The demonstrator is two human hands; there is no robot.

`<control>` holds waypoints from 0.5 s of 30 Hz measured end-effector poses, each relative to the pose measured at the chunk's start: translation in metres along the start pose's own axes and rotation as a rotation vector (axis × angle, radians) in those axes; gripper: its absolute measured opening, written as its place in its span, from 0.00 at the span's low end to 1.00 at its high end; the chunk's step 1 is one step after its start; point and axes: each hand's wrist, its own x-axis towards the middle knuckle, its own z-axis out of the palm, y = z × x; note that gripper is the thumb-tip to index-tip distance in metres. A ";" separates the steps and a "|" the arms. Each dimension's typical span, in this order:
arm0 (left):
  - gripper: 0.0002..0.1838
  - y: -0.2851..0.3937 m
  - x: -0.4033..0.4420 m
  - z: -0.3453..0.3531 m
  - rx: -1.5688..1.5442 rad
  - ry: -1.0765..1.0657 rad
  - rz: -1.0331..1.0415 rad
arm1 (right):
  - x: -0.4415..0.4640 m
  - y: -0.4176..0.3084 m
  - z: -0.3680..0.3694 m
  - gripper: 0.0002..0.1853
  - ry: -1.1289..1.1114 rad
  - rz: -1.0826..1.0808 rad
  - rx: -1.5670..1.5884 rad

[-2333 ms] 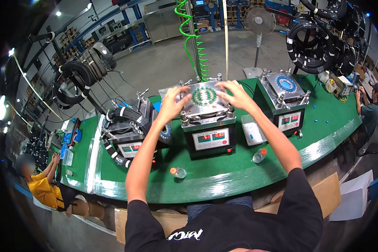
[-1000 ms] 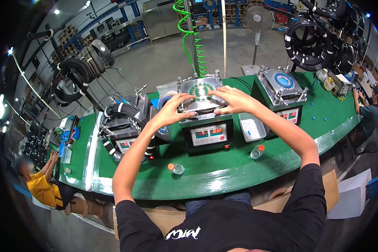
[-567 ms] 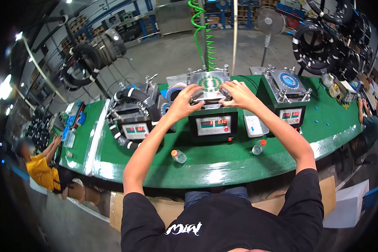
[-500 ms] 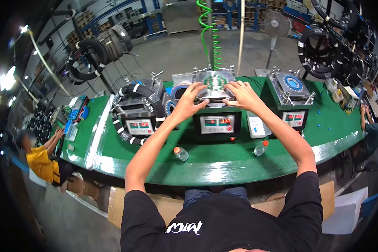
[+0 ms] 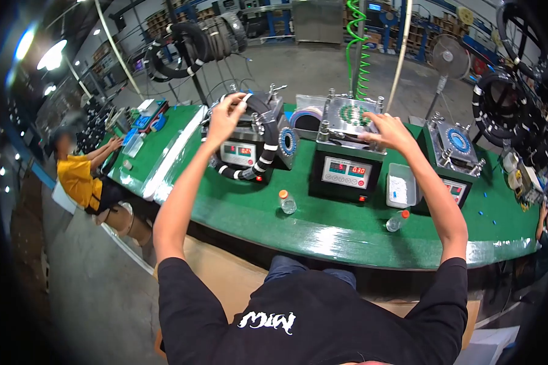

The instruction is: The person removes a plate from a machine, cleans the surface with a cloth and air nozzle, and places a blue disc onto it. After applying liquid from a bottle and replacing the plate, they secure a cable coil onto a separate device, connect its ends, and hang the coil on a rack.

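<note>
My left hand (image 5: 226,115) is raised at the upper part of a black ring of tubing with white bands (image 5: 269,143). Its fingers are bent with a gap to the thumb, and no grip on the ring shows. The ring leans against the left machine (image 5: 240,153). My right hand (image 5: 386,131) is at the right edge of the middle machine (image 5: 346,173), fingers and thumb apart. On that machine's metal top plate (image 5: 335,112) lies a circle of green pieces (image 5: 354,114). A round blue part (image 5: 288,141) stands beside the left machine.
Two orange-capped bottles (image 5: 287,202) (image 5: 397,221) stand near the front of the green table (image 5: 323,234). A tray with white contents (image 5: 399,188) sits between the middle machine and the right machine (image 5: 453,149). A co-worker in yellow (image 5: 79,182) sits at left.
My left hand has left the middle machine and moved left to the black ring. My right hand stays by the middle machine, slightly off its edge. The view has turned left.
</note>
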 end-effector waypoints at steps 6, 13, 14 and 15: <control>0.19 -0.062 -0.002 -0.111 0.061 0.073 -0.332 | 0.037 -0.022 -0.023 0.39 -0.177 0.158 0.068; 0.26 -0.140 -0.016 -0.137 0.000 0.084 -0.585 | 0.101 -0.081 0.027 0.21 0.123 -0.260 0.154; 0.26 -0.159 -0.018 -0.132 -0.014 0.070 -0.609 | 0.109 -0.100 0.033 0.20 0.104 -0.256 0.285; 0.29 -0.171 -0.022 -0.124 -0.035 0.060 -0.619 | 0.130 -0.107 0.060 0.20 0.046 -0.262 0.404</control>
